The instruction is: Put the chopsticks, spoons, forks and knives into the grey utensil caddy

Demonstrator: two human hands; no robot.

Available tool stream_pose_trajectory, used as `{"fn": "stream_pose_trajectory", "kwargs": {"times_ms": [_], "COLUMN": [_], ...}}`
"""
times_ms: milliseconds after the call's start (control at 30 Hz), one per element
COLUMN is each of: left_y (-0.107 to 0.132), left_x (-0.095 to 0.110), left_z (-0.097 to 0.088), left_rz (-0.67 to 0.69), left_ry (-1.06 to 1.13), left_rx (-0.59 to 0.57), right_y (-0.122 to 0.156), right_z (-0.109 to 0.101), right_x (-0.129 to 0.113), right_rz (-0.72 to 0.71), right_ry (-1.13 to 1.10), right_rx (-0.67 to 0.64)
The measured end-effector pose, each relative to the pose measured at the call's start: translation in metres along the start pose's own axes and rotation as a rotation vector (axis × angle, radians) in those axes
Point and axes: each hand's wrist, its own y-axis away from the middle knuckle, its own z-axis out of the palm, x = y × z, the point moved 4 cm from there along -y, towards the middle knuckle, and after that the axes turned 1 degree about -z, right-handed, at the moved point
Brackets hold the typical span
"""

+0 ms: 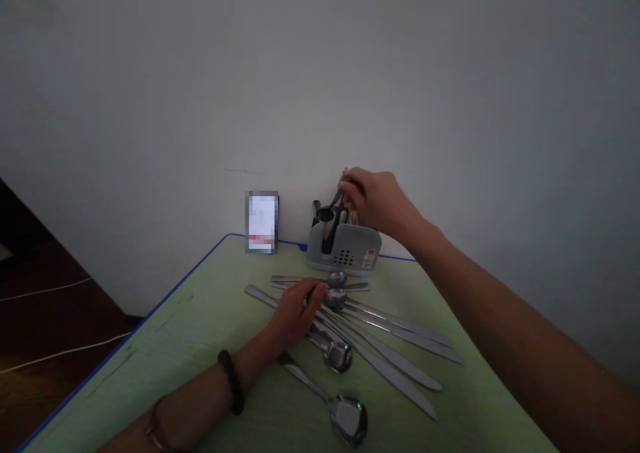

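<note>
My right hand [373, 196] pinches the upper end of a spoon [325, 215] above a grey cutlery holder [357, 246]. Its bowl points down at the holder's open top, among other utensils. My left hand [299, 309] lies low over the cutlery on the table, fingers curled. A spoon bowl [335, 298] shows right beside its fingertips; whether they grip anything is hidden. Several table knives [400, 366] fan out to the right of this hand. Nearer me lie a spoon [339, 356] and a larger spoon [349, 418]. Another spoon [337, 279] rests just in front of the holder.
The pale green table [180, 346] has a blue edge and meets a plain wall [320, 73]. A phone [262, 223] with a lit, blurred screen leans upright at the back left. White cables [65, 356] run across the dark floor at left.
</note>
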Motion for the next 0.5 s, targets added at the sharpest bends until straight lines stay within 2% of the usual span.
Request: {"fn": "stream_pose_trajectory", "kwargs": {"times_ms": [100,200,267,500], "left_y": [0.0,0.0,0.0,-0.002], "left_x": [-0.001,-0.001,-0.002,-0.003], "left_z": [0.0,0.0,0.0,0.001], "left_rz": [0.008,0.02,0.022,0.031], "left_ry": [-0.006,-0.007,-0.003,-0.018], "left_rx": [-0.005,-0.006,-0.01,-0.012], "right_y": [-0.018,-0.024,-0.025,-0.038], "right_z": [0.025,0.046,0.056,0.079], "right_x": [0.009,0.018,0.022,0.027], "right_rz": [0.021,0.085,0.126,0.146], "right_ry": [0.068,0.065,0.068,0.183], "right_rx": [-0.225,-0.445,-0.543,-0.577]}}
